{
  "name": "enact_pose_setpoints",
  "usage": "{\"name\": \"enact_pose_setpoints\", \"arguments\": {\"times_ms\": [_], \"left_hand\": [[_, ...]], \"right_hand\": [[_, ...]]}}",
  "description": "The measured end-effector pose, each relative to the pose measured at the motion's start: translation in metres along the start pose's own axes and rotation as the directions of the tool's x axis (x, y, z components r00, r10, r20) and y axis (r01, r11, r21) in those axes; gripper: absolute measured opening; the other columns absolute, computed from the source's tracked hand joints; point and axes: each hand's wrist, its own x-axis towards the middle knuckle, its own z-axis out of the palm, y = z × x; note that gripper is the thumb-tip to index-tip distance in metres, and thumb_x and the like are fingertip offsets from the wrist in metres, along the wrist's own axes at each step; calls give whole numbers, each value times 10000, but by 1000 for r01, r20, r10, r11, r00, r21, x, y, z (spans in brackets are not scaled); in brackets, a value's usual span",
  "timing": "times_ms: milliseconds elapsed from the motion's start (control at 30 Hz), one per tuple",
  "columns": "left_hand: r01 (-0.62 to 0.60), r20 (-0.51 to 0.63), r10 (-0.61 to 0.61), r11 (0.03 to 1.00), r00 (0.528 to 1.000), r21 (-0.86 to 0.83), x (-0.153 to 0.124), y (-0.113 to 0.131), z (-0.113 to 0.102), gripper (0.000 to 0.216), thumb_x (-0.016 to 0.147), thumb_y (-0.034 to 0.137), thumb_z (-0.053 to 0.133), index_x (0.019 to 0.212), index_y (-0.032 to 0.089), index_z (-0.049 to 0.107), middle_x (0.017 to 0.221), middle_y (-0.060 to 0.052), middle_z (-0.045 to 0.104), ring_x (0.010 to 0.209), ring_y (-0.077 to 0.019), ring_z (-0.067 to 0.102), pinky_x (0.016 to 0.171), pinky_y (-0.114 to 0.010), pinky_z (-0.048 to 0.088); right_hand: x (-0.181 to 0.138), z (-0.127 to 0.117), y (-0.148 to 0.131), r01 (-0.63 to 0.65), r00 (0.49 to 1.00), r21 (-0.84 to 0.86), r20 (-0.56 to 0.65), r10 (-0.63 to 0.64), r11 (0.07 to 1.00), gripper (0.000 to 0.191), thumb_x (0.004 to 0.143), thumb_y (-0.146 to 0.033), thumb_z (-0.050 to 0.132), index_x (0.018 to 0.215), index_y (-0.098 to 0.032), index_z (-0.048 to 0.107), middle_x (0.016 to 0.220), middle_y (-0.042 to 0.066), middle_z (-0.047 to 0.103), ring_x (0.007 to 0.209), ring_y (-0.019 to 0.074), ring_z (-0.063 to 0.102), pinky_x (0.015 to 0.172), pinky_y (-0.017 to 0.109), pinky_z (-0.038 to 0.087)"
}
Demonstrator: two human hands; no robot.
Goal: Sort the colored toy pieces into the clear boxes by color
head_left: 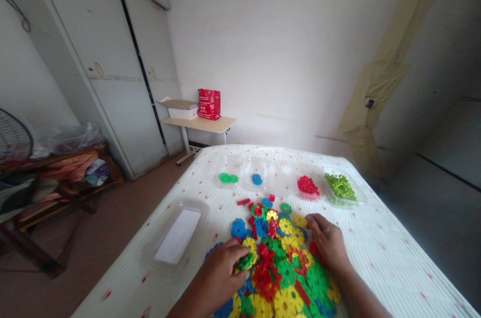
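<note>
A heap of notched plastic discs (287, 273) in yellow, green, blue and red lies in the middle of the table's near side, with red bricks among them. My left hand (223, 268) is at the heap's left side, thumb and fingers closed around a green notched disc (245, 262). Next to those fingers lies a yellow disc (250, 245). At the heap's right edge, my right hand (329, 240) has curled fingers beside a yellow disc (299, 221). What those fingers hold, if anything, is hidden. A red piece (314, 249) shows under that hand.
Clear trays along the far side hold green discs (228, 178), blue discs (257, 179), small red pieces (308, 186) and light green pieces (341, 187). At left lies a clear container (203, 206) with a white sheet (178, 236). A side table (216, 125) carries a red bag (209, 104).
</note>
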Motion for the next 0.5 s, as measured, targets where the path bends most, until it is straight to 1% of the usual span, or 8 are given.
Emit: {"name": "enact_pose_setpoints", "arguments": {"times_ms": [100,200,333,433,500], "left_hand": [[5,17,-5,1000,1000,-10,0,-1,0,293,652,176,558,905,238,694,899,-6,649,810,-154,568,739,-219,427],[20,39,-19,999,999,-34,1,-2,-2,312,636,202,590,928,227,694,910,-2,647,796,-153,562,713,-215,422],[16,58,-13,998,998,-59,3,-3,-4,305,642,185,590,928,215,693,879,5,648,754,-144,560,662,-203,407],[-8,35,11,997,999,-78,3,-3,-3,228,673,150,551,844,197,695,850,1,654,761,-142,569,686,-203,407],[-26,-9,26,995,1000,-93,3,-3,-2,222,704,124,507,809,190,690,835,-6,660,786,-142,582,717,-204,409]], "right_hand": [[0,0,1,3,1000,-2,1,-3,1000,469,812,-545,387,808,-163,659,685,55,696,545,172,586,558,253,463],[0,0,2,1,1000,-10,7,-1,1000,481,816,-550,379,820,-158,658,692,59,698,515,164,570,550,254,464],[0,1,4,0,1000,-12,5,0,1000,474,817,-544,388,823,-157,661,682,60,698,527,167,579,548,247,464],[0,1,4,6,1000,-7,2,-6,1000,474,816,-544,387,820,-159,664,679,57,697,527,165,580,544,243,464],[0,1,4,13,1000,-5,-1,-13,1000,469,815,-539,389,816,-160,666,677,56,698,555,171,596,552,243,465]]}}
